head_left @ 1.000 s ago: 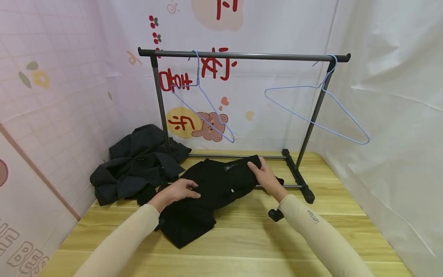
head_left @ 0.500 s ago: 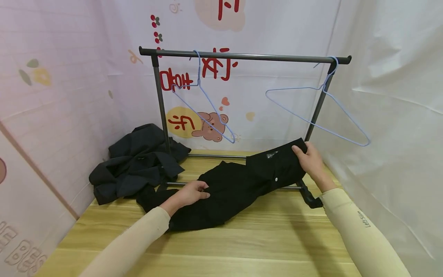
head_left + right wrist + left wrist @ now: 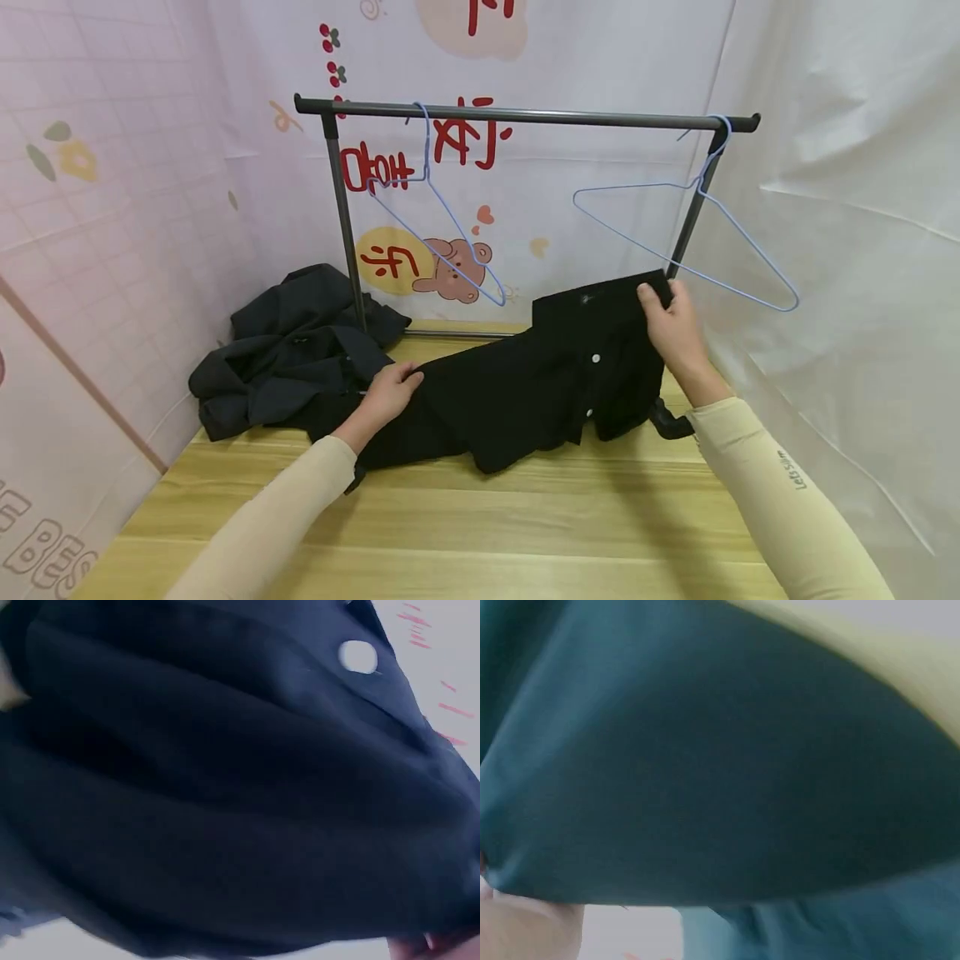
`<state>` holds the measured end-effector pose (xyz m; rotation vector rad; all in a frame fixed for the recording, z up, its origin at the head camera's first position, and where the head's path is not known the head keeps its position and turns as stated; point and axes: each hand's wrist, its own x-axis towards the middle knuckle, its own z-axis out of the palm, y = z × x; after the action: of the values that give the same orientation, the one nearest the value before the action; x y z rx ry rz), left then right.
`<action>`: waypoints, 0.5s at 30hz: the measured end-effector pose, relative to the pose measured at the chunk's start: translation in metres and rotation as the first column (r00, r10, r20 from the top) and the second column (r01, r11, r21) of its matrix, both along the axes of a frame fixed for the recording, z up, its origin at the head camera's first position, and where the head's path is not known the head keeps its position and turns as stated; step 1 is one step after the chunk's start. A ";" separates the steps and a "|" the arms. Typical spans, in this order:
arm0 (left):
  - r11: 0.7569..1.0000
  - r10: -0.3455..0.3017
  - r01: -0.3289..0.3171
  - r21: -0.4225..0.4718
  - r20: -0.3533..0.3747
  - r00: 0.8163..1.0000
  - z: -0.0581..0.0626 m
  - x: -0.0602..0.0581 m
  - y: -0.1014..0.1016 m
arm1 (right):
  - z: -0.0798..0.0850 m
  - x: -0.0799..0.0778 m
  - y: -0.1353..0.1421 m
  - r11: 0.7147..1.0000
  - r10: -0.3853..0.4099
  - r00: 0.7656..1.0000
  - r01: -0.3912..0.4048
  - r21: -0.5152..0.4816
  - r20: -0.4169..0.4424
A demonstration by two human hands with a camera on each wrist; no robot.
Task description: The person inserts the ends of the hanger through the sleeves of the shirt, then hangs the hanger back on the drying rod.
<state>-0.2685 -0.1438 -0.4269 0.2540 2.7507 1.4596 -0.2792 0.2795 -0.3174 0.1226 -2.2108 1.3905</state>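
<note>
A black shirt-like garment with white buttons (image 3: 525, 383) stretches between my two hands above the table. My right hand (image 3: 673, 329) grips its upper right corner, thumb on the near side, and holds that end raised. At the garment's left part, my left hand (image 3: 390, 393) pinches the upper edge between thumb and fingers. Dark cloth (image 3: 720, 772) fills most of the left wrist view, with a bit of the hand at the lower left. In the right wrist view the folded cloth (image 3: 240, 810) hides most of the hand, and one white button (image 3: 358, 657) shows.
Behind the garment stands a dark metal clothes rack (image 3: 525, 115) with two blue wire hangers, one at left (image 3: 450, 217) and one at right (image 3: 686, 221). A heap of dark clothes (image 3: 292, 358) lies at the back left of the wooden table (image 3: 480, 533).
My right hand has moved right and up, drawing the garment out wide and lifting its right end. The left hand has shifted slightly and now pinches the upper edge.
</note>
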 end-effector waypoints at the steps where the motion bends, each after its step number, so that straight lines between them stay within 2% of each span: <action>1: 0.998 0.044 -0.045 -0.038 -0.026 0.999 -0.002 -0.003 -0.009 | -0.012 -0.003 -0.002 0.997 0.062 0.996 -0.065 0.037 0.058; 3: 0.989 0.118 -0.123 -0.088 -0.060 0.991 -0.004 -0.006 -0.029 | -0.037 -0.008 -0.005 0.979 0.178 0.966 -0.193 0.066 0.190; 5: 0.976 0.175 -0.183 -0.119 -0.075 0.982 -0.005 -0.007 -0.048 | -0.058 -0.014 -0.009 0.952 0.273 0.914 -0.301 0.049 0.301; 7: 0.961 0.234 -0.243 -0.133 -0.082 0.969 -0.005 -0.008 -0.066 | -0.074 -0.017 -0.014 0.930 0.326 0.862 -0.367 0.033 0.387; 9: 0.945 0.288 -0.298 -0.135 -0.090 0.953 -0.004 -0.008 -0.081 | -0.085 -0.018 -0.019 0.917 0.353 0.828 -0.399 0.016 0.436; 10: 0.937 0.311 -0.322 -0.139 -0.094 0.946 -0.003 -0.007 -0.087 | -0.089 -0.019 -0.023 0.910 0.365 0.812 -0.414 0.010 0.455; 12: 0.923 0.338 -0.349 -0.164 -0.091 0.937 -0.001 -0.007 -0.097 | -0.094 -0.019 -0.029 0.903 0.362 0.797 -0.429 0.030 0.483; 13: 0.915 0.338 -0.349 -0.202 -0.086 0.937 -0.002 -0.007 -0.102 | -0.097 -0.019 -0.033 0.897 0.363 0.790 -0.441 0.046 0.495; 15: 0.897 0.307 -0.307 -0.318 -0.051 0.950 -0.004 -0.006 -0.108 | -0.101 -0.019 -0.040 0.879 0.361 0.772 -0.468 0.085 0.523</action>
<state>-0.2742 -0.2514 -0.4309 -0.1982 3.0757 1.0166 -0.2986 0.2398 -0.4188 0.3983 -2.9012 1.5376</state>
